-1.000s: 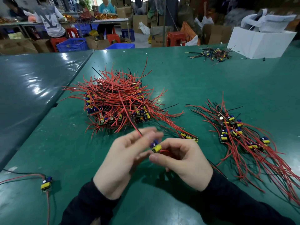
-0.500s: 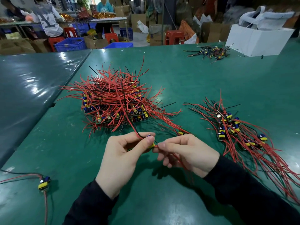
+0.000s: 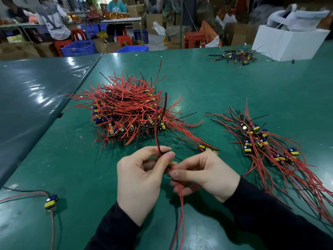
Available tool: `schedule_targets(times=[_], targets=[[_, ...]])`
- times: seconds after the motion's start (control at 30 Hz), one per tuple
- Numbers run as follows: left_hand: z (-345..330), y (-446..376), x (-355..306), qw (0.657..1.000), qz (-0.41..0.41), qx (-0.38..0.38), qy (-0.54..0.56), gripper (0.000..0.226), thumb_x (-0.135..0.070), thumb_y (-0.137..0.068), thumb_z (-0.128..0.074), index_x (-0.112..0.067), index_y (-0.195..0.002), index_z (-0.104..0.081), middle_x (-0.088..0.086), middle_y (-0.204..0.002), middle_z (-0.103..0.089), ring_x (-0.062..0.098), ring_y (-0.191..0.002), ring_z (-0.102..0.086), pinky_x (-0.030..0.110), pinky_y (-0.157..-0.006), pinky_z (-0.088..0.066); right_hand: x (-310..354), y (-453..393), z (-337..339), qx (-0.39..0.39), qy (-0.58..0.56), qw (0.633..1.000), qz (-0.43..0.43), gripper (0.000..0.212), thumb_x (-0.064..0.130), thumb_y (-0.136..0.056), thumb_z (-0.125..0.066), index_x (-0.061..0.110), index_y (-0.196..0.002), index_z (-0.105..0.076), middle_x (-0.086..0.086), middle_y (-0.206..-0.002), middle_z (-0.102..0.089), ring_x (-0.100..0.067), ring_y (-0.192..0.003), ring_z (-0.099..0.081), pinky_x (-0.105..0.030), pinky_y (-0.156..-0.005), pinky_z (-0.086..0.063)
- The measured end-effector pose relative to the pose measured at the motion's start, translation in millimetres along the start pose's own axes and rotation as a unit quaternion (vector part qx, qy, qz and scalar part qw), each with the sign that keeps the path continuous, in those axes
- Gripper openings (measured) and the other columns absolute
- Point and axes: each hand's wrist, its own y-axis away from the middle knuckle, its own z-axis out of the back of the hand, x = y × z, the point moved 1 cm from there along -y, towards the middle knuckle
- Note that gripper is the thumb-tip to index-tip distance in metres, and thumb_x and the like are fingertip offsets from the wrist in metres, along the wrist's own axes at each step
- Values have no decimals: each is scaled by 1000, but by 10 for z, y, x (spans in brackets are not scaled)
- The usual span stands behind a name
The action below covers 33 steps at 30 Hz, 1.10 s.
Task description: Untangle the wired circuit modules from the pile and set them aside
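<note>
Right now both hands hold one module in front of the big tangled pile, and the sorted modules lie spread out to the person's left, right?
Not quite. The head view shows the sorted modules spread to the person's right. The rest holds: left hand and right hand hold one module before the big pile.

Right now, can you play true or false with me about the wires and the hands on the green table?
1. Both hands are holding wires. True: the left hand pinches a red and a black wire that stick up, and the right hand pinches red wires that hang down.
2. The big tangled pile sits to the right of the hands. False: it lies beyond them, a little to the left; the smaller sorted bunch is on the right.
3. One lone module lies at the near left of the table. True.
4. The white box is on the floor. False: it stands on the far right of the green table.
</note>
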Motion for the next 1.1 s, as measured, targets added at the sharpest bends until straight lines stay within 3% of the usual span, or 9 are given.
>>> schedule_targets(times=[0.1,0.17,0.3,0.43,0.6,0.73,0.9,1.0,1.1], targets=[[-15,-11,18,991,89,-2,99,5,-1,-78,-67,-3,-74,-70,6,-63,-69,25,-61,-71,26,-53,-56,-12,-9,-10,-17,21,1000,13,12,-5,-80,-65,3,-74,-71,-10,-62,-69,-16,-52,-66,-21,-48,-53],[-8,-22,12,987,103,-2,123,7,-6,-76,-67,0,-78,-70,7,-65,-69,26,-63,-71,24,-52,-54,-7,-5,-20,-8,18,1000,14,10,-5,-80,-66,3,-76,-71,-10,-64,-69,-17,-54,-67,-21,-50,-54],[16,-46,-15,984,103,-19,141,19,-15,-70,-68,0,-81,-69,7,-71,-70,29,-67,-72,24,-53,-55,-3,13,-44,10,20,1000,6,11,-3,-80,-66,4,-72,-70,-12,-63,-69,-18,-53,-68,-21,-49,-53],[1,-38,-14,983,95,-32,155,20,-15,-70,-68,1,-80,-69,6,-71,-69,28,-66,-72,26,-54,-56,-13,20,-58,-17,54,996,63,14,-6,-80,-66,5,-72,-70,-9,-61,-69,-16,-50,-65,-22,-49,-54],[61,-88,-37,975,99,-60,190,16,-17,-69,-67,-4,-77,-70,6,-63,-66,29,-67,-72,25,-56,-56,-11,37,-86,64,42,997,14,9,-7,-79,-65,0,-75,-69,-12,-64,-70,-16,-51,-66,-21,-51,-54],[65,-77,-47,976,83,-55,194,13,-17,-69,-69,-5,-74,-72,7,-65,-67,31,-66,-72,26,-56,-56,-24,42,-72,62,81,994,39,9,-7,-80,-66,-2,-72,-64,-10,-60,-68,-16,-47,-63,-20,-46,-50],[24,-65,-35,973,154,55,165,16,-16,-64,-71,-5,-75,-71,10,-62,-67,23,-53,-69,23,-47,-53,48,63,-6,119,177,977,8,14,9,-75,-77,6,-85,-67,-7,-74,-68,-13,-55,-63,-22,-49,-53],[13,-57,-22,962,198,119,147,27,-17,-62,-73,-2,-82,-63,14,-60,-65,18,-45,-63,22,-43,-50,109,-7,79,36,117,992,27,35,23,-71,-75,6,-99,-61,-4,-81,-66,-15,-60,-63,-25,-47,-53],[1,-38,-3,956,219,136,143,47,-22,-55,-77,-3,-89,-52,26,-61,-59,25,-47,-60,28,-46,-53,119,-45,120,6,48,998,37,20,23,-69,-80,15,-87,-74,3,-77,-69,-8,-64,-60,-24,-56,-51]])
